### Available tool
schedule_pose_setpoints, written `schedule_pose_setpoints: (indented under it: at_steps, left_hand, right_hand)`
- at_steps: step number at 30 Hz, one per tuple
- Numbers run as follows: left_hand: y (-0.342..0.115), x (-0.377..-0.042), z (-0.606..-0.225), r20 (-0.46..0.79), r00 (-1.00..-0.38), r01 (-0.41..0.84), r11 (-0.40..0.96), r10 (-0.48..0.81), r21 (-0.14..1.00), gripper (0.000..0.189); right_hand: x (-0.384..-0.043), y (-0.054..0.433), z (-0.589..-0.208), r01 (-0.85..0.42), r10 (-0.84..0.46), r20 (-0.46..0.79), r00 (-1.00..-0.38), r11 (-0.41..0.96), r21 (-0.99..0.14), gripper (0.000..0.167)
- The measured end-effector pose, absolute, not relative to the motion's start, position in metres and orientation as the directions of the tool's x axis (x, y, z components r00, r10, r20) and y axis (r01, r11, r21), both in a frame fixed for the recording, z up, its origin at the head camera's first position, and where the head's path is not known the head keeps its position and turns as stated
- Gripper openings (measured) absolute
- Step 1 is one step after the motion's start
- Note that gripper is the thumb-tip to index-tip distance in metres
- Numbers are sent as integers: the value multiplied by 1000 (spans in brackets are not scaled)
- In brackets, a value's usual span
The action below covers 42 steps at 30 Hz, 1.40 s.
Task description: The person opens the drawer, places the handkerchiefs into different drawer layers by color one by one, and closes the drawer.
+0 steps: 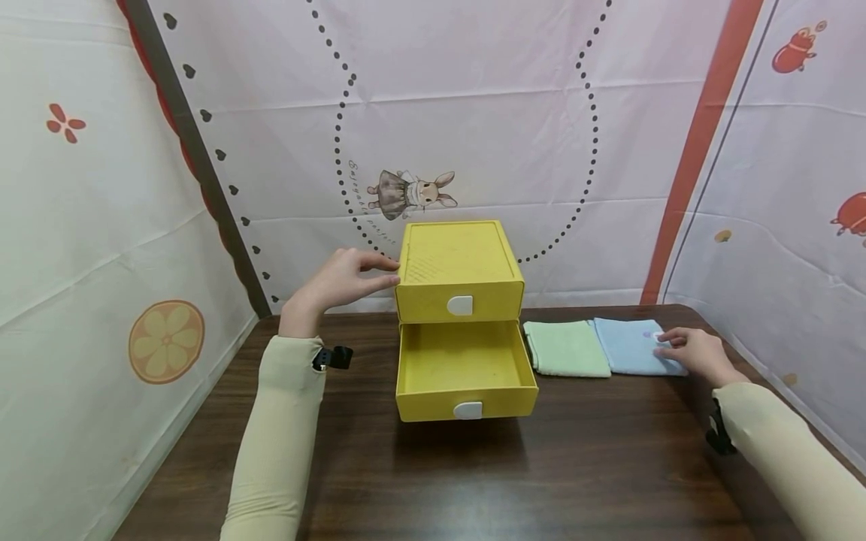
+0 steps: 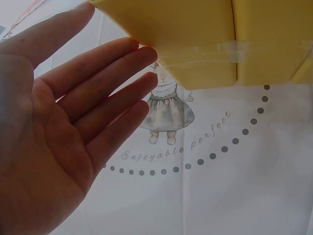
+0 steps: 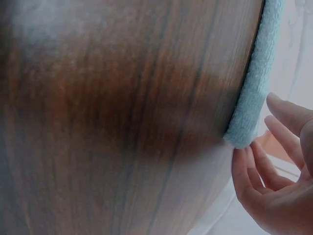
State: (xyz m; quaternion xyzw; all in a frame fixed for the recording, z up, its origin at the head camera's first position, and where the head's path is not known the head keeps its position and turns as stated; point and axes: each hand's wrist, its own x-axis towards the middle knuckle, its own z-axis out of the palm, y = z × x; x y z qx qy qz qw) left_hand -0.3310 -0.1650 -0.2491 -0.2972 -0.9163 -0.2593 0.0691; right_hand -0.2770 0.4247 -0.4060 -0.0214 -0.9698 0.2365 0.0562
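Note:
A yellow two-drawer box [image 1: 460, 255] stands at the middle of the table, its upper drawer closed and its lower drawer [image 1: 467, 368] pulled out, the yellow bottom showing. My left hand [image 1: 345, 279] touches the box's top left edge with its fingertips; in the left wrist view the fingers [image 2: 112, 83] stretch out nearly straight along its side. To the right lie a folded green towel [image 1: 568, 349] and a folded blue towel [image 1: 632, 347], side by side. My right hand [image 1: 700, 353] is at the blue towel's right end, fingertips right at the edge [image 3: 247, 117], fingers loosely bent.
The dark wooden table [image 1: 460, 481] stretches in front of the box. A printed cloth with a rabbit [image 1: 413, 194] hangs behind it, and similar cloth walls [image 1: 101, 225] close in the left and right sides. Each drawer has a white tab [image 1: 467, 410] on its front.

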Motion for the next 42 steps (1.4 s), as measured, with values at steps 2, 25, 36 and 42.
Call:
schedule_pose_setpoints:
  at_steps: [2, 25, 36, 42]
  left_hand:
    - [-165, -331, -249, 281, -813, 581, 689, 510, 432, 40]
    - [-165, -330, -249, 280, -808, 588, 687, 518, 426, 41]
    - [-164, -329, -248, 278, -805, 592, 686, 523, 423, 41]
    - [-164, -329, -248, 278, -803, 595, 683, 527, 423, 42]
  right_hand:
    - [-277, 427, -406, 32, 71, 63, -995, 880, -473, 49]
    - [-282, 443, -409, 55, 19, -66, -998, 791, -610, 60]
    - [-286, 446, -410, 67, 16, -88, -996, 782, -620, 63]
    - [-286, 445, -407, 96, 28, -115, -993, 764, -638, 63]
